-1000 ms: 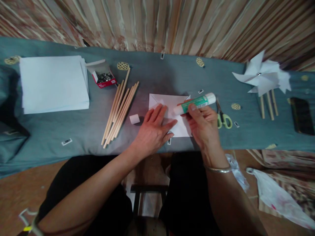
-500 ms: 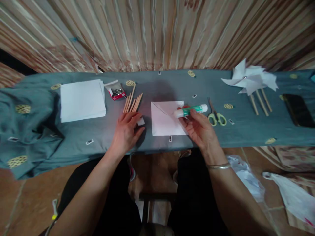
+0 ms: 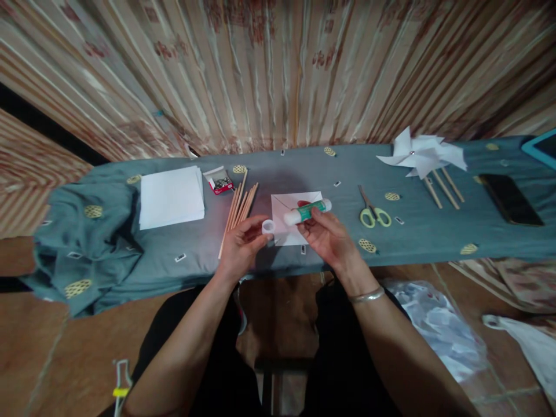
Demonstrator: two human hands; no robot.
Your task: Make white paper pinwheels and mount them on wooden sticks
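A white glue stick cap [image 3: 268, 227] is pinched between the thumb and fingers of my left hand [image 3: 241, 246], its round opening showing. My right hand [image 3: 328, 234] grips a green and white glue stick [image 3: 307, 212], tilted with its white end toward the cap. Cap and stick are a small gap apart. Beneath them lies a square of white paper [image 3: 282, 202] with diagonal lines, partly covered by the right hand and the stick. Several thin wooden sticks [image 3: 238, 205] lie just beyond my left hand.
Left on the cloth-covered table are a stack of white paper [image 3: 171, 197] and a red box of small metal pins [image 3: 220, 180]. To the right lie scissors [image 3: 373, 214], paper pinwheels [image 3: 419, 152] on sticks, and a black phone [image 3: 510, 198]. A plastic bag [image 3: 436, 324] sits on the floor.
My left hand has moved right, away from the sticks, and the cap in it now shows its opening. My right hand has brought the glue stick closer to it. The camera view has shifted.
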